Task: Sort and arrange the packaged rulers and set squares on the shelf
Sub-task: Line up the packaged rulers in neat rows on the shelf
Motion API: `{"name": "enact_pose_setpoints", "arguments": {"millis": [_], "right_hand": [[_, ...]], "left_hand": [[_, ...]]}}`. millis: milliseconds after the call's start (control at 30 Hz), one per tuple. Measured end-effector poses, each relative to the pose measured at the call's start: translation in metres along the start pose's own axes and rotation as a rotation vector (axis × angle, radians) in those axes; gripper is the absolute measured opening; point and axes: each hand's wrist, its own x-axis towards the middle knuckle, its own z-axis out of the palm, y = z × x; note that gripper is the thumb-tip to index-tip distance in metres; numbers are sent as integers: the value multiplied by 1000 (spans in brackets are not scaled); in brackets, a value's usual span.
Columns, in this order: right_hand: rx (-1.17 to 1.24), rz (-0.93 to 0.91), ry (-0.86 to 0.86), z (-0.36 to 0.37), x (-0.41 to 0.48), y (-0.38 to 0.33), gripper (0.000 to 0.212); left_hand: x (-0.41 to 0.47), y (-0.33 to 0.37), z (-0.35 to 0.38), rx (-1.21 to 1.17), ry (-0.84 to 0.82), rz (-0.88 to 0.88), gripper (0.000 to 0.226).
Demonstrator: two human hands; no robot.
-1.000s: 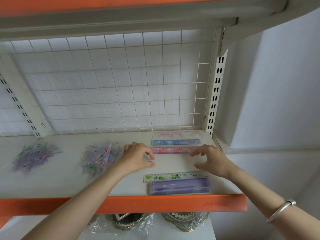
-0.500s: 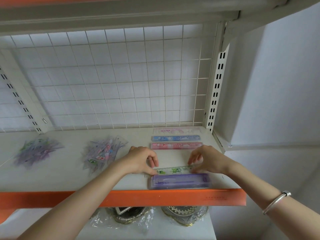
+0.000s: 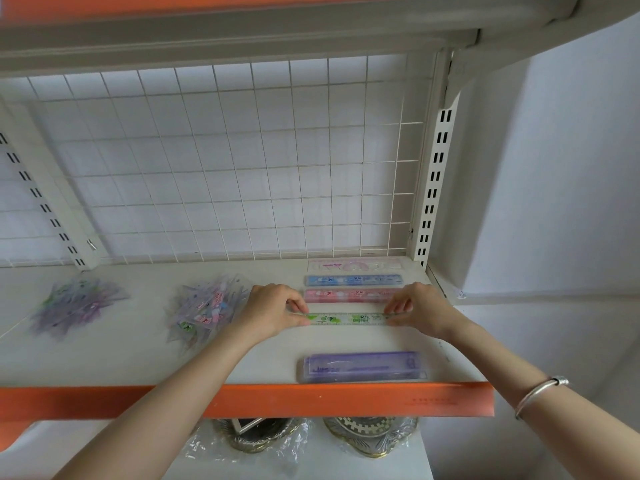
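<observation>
A single wide-angle view from the person's head looks forward and slightly down onto the white shelf (image 3: 138, 358) from close range. Its orange front edge (image 3: 311, 398) crosses the near frame. The wire grid back (image 3: 207, 168) fills the far middle, the upper shelf (image 3: 242, 32) spans the top, and a plain wall (image 3: 571, 168) lies to the right.

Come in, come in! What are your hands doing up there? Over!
Left hand, right hand pinching ends of green ruler. It's between pink ruler and purple case. Nothing blocking.
</observation>
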Motion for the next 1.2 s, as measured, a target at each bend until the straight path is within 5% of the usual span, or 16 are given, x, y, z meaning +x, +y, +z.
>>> {"name": "enact_pose_setpoints", "arguments": {"millis": [933, 1200], "right_hand": [[3, -17, 41, 3, 1, 1, 7], [145, -115, 145, 4, -20, -2, 12]], "left_hand": [[-7, -11, -5, 147, 108, -41, 22], [-23, 2, -4, -132, 5, 75, 13]]}}
